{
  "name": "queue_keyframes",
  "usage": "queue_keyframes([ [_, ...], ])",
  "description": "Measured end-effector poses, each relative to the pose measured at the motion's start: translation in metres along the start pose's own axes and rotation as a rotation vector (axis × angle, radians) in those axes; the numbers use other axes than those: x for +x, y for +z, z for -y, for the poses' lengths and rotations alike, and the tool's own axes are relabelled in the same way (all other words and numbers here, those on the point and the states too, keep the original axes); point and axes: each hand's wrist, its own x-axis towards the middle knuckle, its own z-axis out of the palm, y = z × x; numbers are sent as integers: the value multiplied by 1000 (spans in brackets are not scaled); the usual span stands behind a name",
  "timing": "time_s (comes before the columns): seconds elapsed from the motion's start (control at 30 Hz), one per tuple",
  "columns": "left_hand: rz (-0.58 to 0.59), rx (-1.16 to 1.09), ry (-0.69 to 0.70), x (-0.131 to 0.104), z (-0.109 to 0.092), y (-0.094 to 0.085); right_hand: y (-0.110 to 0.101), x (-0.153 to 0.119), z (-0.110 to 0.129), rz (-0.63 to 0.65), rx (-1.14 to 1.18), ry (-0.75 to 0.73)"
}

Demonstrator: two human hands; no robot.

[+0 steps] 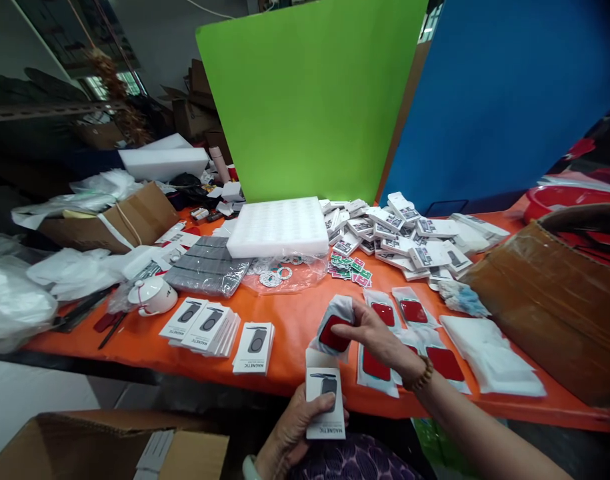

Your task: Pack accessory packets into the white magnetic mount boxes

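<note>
My left hand [295,424] is closed round a small white box [325,404] printed MAGNETIC, held upright over my lap with its top flap open. Just above that opening, my right hand [372,332] grips a red item [333,335] in a white wrapper, thumb on its red face. More red items [445,363] in white wrappers lie on the orange table [295,310] beneath and beyond my right wrist. Left of my hands, white boxes with the same print stand in piles, one pile [253,348] nearer and another [209,329] farther left.
Heaped small white boxes [385,227] lie at the back, beside a white foam block [279,228]. A brown carton [549,300] stands at the right, an open carton [195,455] below left. A white lidded cup [155,295] and folded white bags [492,353] rest on the table.
</note>
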Motion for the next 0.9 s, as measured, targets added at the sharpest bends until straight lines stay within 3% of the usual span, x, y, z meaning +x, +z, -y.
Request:
queue_keyframes([
  [0.1, 63, 12, 7, -1, 2, 2, 17, -15, -2, 58, -65, 13],
  [0.27, 177, 112, -12, -5, 5, 2, 19, -26, -9, 39, -132, 2],
  [0.4, 184, 91, 16, -7, 11, 3, 20, -41, -12, 127, -278, -34],
  [0.57, 177, 46, 39, -6, 21, 5, 27, -65, -22, -27, -525, -134],
  [0.73, 227, -8, 42, -11, 24, 7, 40, -93, -40, 35, -690, -271],
  [0.9, 266, 124, 40, -15, 29, 1, 38, -110, -53, 57, -749, -243],
])
